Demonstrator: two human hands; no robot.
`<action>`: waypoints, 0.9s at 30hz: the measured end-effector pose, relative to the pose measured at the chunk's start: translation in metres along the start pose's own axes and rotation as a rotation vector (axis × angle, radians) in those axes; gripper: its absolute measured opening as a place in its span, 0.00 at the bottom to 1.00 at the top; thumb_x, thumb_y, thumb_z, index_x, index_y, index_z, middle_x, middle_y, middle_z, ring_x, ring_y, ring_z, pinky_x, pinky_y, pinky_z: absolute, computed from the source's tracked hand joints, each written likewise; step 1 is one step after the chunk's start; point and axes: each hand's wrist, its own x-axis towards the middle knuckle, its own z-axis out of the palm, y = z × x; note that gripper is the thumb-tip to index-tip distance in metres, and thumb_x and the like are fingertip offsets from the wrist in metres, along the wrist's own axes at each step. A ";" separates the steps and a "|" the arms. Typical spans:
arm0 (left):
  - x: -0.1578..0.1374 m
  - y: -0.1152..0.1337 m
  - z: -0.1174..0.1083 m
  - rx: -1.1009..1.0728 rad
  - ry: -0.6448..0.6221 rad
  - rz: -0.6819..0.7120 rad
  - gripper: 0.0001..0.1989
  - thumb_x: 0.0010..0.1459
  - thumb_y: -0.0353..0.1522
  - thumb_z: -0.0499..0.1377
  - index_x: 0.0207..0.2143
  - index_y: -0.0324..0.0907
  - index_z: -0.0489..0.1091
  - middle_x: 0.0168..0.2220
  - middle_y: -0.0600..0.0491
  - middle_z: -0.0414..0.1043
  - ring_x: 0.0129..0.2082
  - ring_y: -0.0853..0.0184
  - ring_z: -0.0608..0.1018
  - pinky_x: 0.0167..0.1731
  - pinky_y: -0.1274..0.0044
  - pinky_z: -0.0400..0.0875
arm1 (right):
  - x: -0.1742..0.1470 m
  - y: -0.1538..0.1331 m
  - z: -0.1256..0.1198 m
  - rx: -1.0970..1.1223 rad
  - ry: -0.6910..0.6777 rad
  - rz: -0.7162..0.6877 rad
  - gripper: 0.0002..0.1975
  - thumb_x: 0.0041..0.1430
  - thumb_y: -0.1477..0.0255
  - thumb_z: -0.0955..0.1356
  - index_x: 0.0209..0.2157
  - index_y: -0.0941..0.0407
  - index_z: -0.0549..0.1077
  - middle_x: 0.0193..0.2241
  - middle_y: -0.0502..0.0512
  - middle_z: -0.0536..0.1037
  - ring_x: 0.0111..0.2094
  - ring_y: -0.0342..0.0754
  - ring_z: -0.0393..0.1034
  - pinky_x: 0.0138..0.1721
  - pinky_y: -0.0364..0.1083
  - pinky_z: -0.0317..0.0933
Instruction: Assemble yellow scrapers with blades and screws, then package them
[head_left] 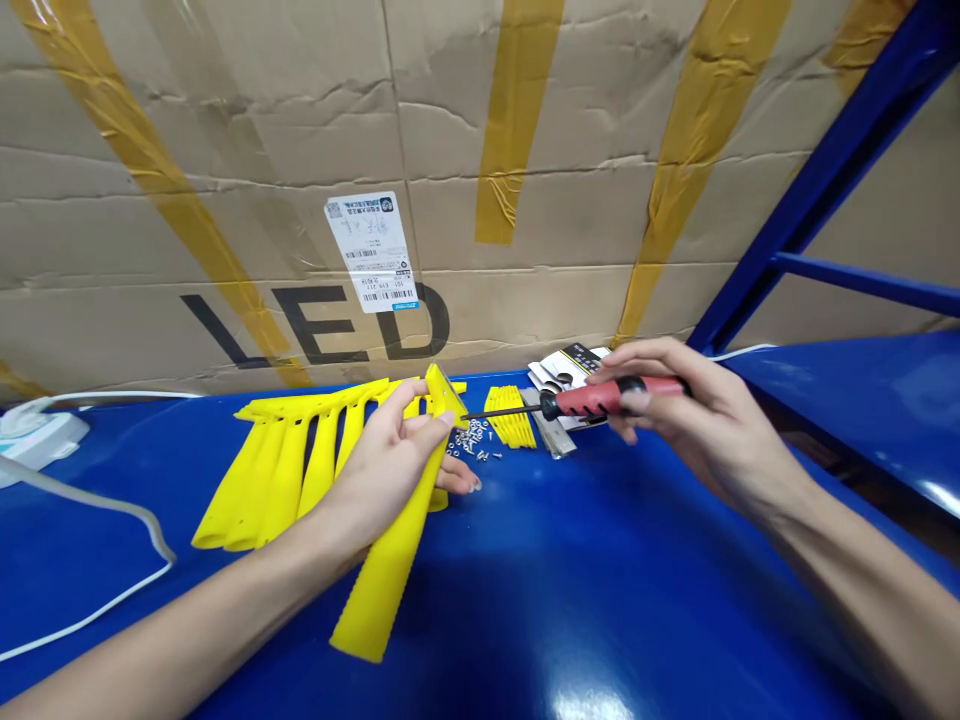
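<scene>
My left hand (pixel 394 440) is closed around the neck of a yellow plastic scraper (pixel 394 560), whose wide handle slants down toward me. A strip of metal shows at the scraper's head. My right hand (pixel 690 410) grips the red and black handle of a screwdriver (pixel 592 399). Its shaft points left, and the tip meets the scraper head near my left thumb; the exact contact is too small to make out. Behind my left hand, several similar yellow scrapers (pixel 274 470) lie side by side, partly covered by my hand and forearm.
Loose screws and nuts (pixel 471 438) lie by small yellow plastic pieces (pixel 510 415). Grey metal blades (pixel 551 432) and printed packaging (pixel 562 370) sit beyond them. A large cardboard box (pixel 465 130) backs the blue table (pixel 570 580). A white cable (pixel 142 510) runs at left; a blue frame (pixel 810 190) stands right.
</scene>
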 end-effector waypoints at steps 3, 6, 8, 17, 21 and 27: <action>-0.003 0.003 0.003 -0.004 -0.005 -0.010 0.31 0.64 0.28 0.58 0.66 0.38 0.48 0.19 0.54 0.75 0.19 0.66 0.80 0.22 0.81 0.76 | 0.001 0.003 0.000 -0.002 0.051 0.064 0.15 0.61 0.56 0.69 0.41 0.52 0.75 0.25 0.49 0.73 0.17 0.42 0.62 0.18 0.45 0.54; -0.006 0.004 0.007 -0.029 -0.018 -0.006 0.32 0.63 0.27 0.58 0.65 0.38 0.48 0.20 0.56 0.74 0.19 0.65 0.80 0.21 0.80 0.76 | 0.002 0.004 -0.002 0.041 0.095 -0.001 0.19 0.56 0.60 0.74 0.48 0.48 0.73 0.32 0.51 0.78 0.24 0.46 0.70 0.24 0.46 0.61; -0.007 0.005 0.009 -0.041 -0.036 -0.013 0.32 0.63 0.27 0.57 0.65 0.39 0.47 0.20 0.57 0.73 0.19 0.65 0.80 0.21 0.80 0.75 | 0.002 0.003 -0.003 0.016 0.095 0.018 0.15 0.58 0.58 0.72 0.45 0.49 0.75 0.31 0.52 0.78 0.22 0.45 0.68 0.22 0.46 0.59; -0.002 -0.001 0.010 -0.041 -0.105 0.042 0.27 0.63 0.30 0.59 0.59 0.41 0.49 0.29 0.58 0.67 0.22 0.61 0.83 0.16 0.80 0.73 | 0.002 0.000 -0.010 -0.038 0.124 -0.019 0.13 0.59 0.59 0.72 0.43 0.51 0.78 0.34 0.54 0.81 0.18 0.42 0.64 0.22 0.47 0.60; 0.001 -0.005 0.010 -0.052 -0.137 0.042 0.24 0.62 0.32 0.61 0.54 0.43 0.51 0.34 0.55 0.67 0.23 0.60 0.83 0.16 0.79 0.75 | 0.003 0.002 -0.012 0.031 0.058 -0.051 0.20 0.55 0.60 0.74 0.49 0.48 0.75 0.34 0.52 0.81 0.25 0.46 0.71 0.28 0.47 0.64; 0.001 -0.004 0.011 0.010 -0.112 0.027 0.20 0.67 0.28 0.54 0.57 0.42 0.49 0.38 0.53 0.66 0.26 0.59 0.84 0.19 0.78 0.77 | 0.003 0.000 -0.011 0.006 0.069 -0.021 0.18 0.55 0.57 0.74 0.45 0.49 0.76 0.31 0.53 0.79 0.24 0.48 0.70 0.25 0.48 0.62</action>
